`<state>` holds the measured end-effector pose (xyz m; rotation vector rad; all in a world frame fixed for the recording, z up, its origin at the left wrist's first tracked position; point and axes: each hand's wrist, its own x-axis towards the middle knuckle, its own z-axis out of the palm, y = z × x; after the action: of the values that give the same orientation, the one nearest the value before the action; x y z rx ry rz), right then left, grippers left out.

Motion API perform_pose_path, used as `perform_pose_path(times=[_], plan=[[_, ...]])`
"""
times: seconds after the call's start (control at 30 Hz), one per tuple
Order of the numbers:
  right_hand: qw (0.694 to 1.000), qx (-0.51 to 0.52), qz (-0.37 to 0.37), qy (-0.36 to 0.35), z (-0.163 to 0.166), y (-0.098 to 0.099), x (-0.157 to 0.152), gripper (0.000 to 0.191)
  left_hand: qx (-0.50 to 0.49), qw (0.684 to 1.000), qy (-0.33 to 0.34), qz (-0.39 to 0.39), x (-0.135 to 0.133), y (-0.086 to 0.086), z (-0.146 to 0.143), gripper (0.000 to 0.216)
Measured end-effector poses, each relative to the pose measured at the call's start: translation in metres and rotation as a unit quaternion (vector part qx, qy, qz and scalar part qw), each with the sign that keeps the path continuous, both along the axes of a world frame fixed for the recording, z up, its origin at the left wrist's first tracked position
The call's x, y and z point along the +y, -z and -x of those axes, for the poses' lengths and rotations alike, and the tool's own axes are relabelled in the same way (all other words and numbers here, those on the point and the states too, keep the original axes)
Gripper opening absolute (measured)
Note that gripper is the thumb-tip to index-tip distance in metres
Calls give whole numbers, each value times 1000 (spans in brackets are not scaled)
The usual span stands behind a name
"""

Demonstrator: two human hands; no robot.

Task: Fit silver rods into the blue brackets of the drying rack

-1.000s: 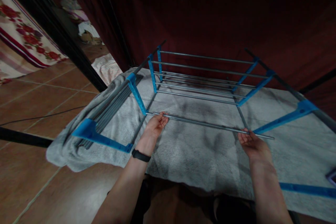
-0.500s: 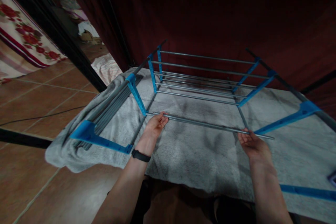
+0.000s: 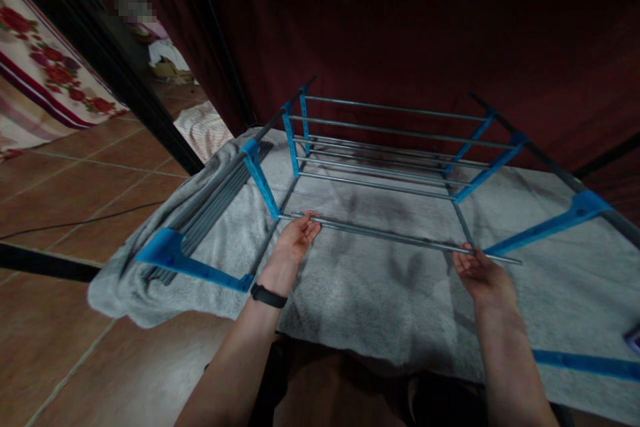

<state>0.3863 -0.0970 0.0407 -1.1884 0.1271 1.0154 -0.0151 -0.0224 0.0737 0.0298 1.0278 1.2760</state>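
A thin grey metal rod (image 3: 385, 236) runs across the near part of a half-built rack made of grey tubes and blue plastic brackets. My left hand (image 3: 299, 235) grips the rod near its left end, beside a blue bracket (image 3: 260, 180). Near the other end, my right hand (image 3: 473, 267) is closed on the same rod, by the foot of the right blue bracket (image 3: 545, 223). The rod's right tip sticks out past my right hand. Another rod lies close alongside it. Several cross rods (image 3: 400, 127) span the rack's far part.
A grey blanket (image 3: 380, 293) lies under the rack. More grey tubes (image 3: 215, 207) lie in a bundle at the left. A loose blue bracket (image 3: 590, 365) rests at the near right. A dark red curtain (image 3: 410, 33) hangs behind; tiled floor (image 3: 60, 193) shows at the left.
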Motion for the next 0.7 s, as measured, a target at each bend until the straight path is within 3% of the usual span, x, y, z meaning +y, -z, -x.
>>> perform_pose_path(times=[0.7], plan=[[1000,3,16,8,3,-6,0,22,45,999,15,6,-3,-9,-4,24]])
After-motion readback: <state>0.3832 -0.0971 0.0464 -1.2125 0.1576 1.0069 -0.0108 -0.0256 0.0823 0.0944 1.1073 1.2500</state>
